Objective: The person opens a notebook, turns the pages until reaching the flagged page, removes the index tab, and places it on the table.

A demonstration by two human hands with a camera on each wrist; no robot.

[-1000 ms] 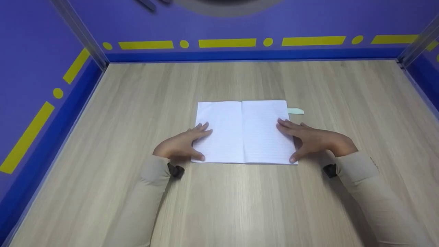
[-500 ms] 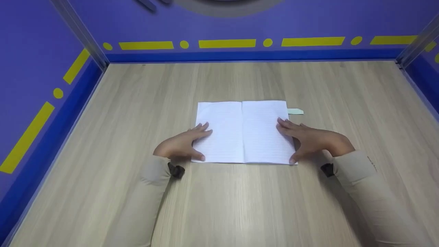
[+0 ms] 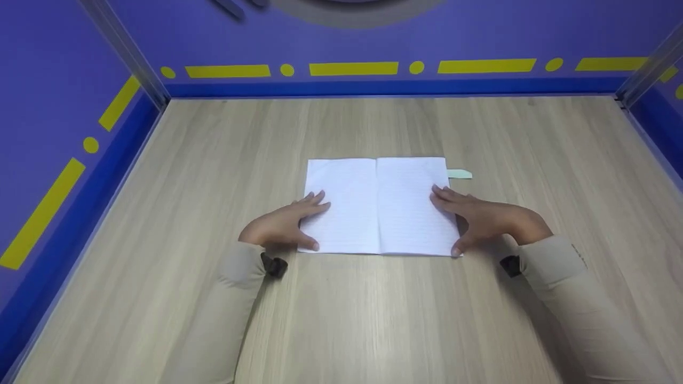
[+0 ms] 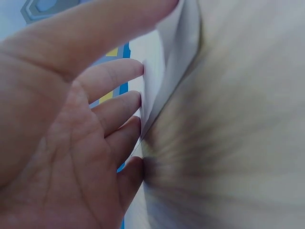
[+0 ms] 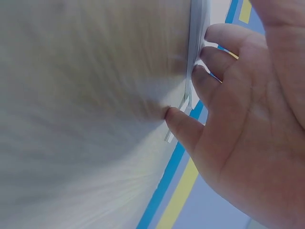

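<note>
An open notebook [image 3: 352,208] with lined white pages lies flat on the wooden table, its fold running down the middle. My left hand [image 3: 285,221] rests on the outer edge of the left page, fingers spread and thumb at the lower corner. On the right page's outer edge rests my right hand [image 3: 488,216], also with spread fingers and its thumb near the bottom corner. A pale green tab [image 3: 460,174] sticks out past the right page. In the left wrist view the page edge [image 4: 178,52] lifts slightly under the thumb, and the little finger touches the table.
The wood-grain table [image 3: 341,320] extends around the notebook on all sides. A purple and blue back wall [image 3: 352,45] with yellow dashes stands behind it, and a similar side wall [image 3: 48,133] rises on the left. Black wrist straps [image 3: 275,265] show at both sleeves.
Both hands stay in place on the pages and the notebook lies as before. The right wrist has shifted very slightly inward since the earliest frame.
</note>
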